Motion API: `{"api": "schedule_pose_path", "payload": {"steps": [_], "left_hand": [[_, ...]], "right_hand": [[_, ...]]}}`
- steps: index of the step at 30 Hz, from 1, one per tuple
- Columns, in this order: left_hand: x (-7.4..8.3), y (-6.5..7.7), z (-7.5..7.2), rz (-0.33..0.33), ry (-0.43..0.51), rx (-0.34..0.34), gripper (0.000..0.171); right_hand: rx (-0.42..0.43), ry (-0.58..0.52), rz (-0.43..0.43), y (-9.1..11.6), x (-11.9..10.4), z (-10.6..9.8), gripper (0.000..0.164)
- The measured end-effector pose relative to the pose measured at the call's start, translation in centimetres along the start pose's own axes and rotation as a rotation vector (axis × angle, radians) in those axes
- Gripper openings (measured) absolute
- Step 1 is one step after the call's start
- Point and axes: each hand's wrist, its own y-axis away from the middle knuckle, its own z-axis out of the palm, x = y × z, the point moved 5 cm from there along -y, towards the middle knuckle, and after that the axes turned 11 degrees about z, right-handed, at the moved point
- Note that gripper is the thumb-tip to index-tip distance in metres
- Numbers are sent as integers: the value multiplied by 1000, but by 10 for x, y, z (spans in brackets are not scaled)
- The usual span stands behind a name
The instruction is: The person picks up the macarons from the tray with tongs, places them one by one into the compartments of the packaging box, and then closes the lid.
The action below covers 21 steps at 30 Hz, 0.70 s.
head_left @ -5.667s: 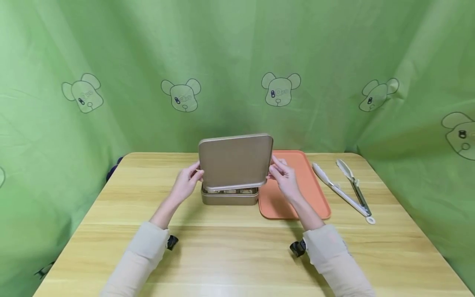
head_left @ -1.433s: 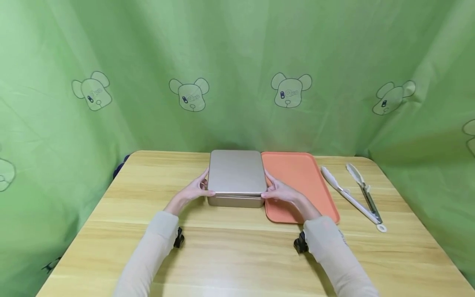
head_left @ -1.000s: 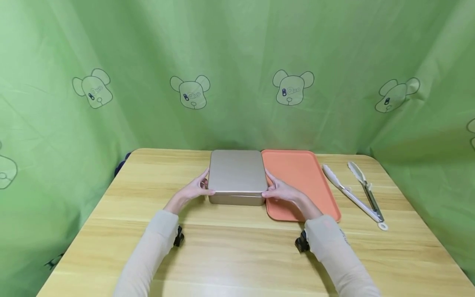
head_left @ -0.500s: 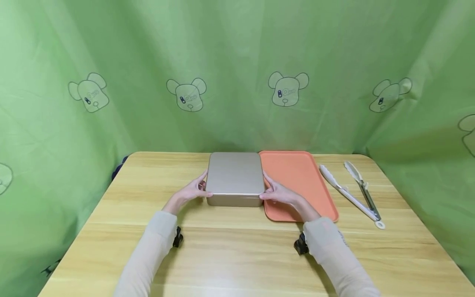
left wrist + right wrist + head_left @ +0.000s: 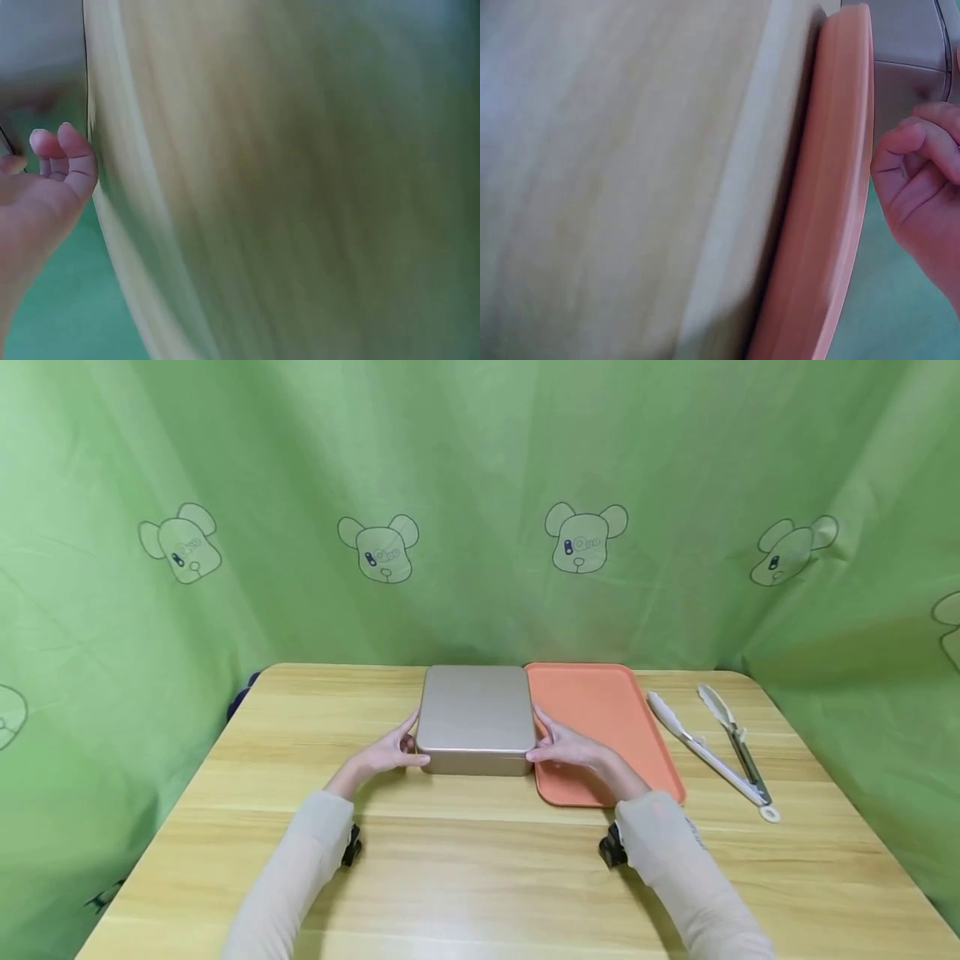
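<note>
A bronze-coloured rectangular metal tin [image 5: 477, 710] sits on the table with its lid down flat; what is inside is hidden. My left hand [image 5: 386, 754] grips its left front corner, thumb at the front and index finger along the side. On the opposite corner my right hand [image 5: 572, 750] holds the tin the same way, above the edge of an orange tray [image 5: 607, 727]. The left wrist view shows the left hand's other fingers [image 5: 75, 154] curled beside the tin. Likewise, the right wrist view shows curled fingers [image 5: 904, 142] close to the tin's wall.
The tray lies flat against the tin's right side. Farther right, spread metal tongs [image 5: 720, 764] with pale tips lie on the wooden table [image 5: 480, 868]. A green curtain [image 5: 480, 602] hangs behind the table's back edge.
The lid, earlier held tilted above the tin in both hands, came down onto it, and its front gap closed. Most recently, my left thumb slid slightly lower at the corner; the right hand stays put.
</note>
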Motion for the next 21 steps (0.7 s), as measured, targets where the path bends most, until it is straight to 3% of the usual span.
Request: {"api": "schedule_pose_path", "payload": {"steps": [7,14,21], "left_hand": [[2,2,2,-57,56,-8,92],[5,2,1,-45,68,-48,89],[9,2,-1,-32,55,-11,87]], "right_hand": [[-3,17,22,1,-2,0,101],[-9,45,9,1,-2,-1,99],[-44,-27,-17,0,-5,-2,97]]}}
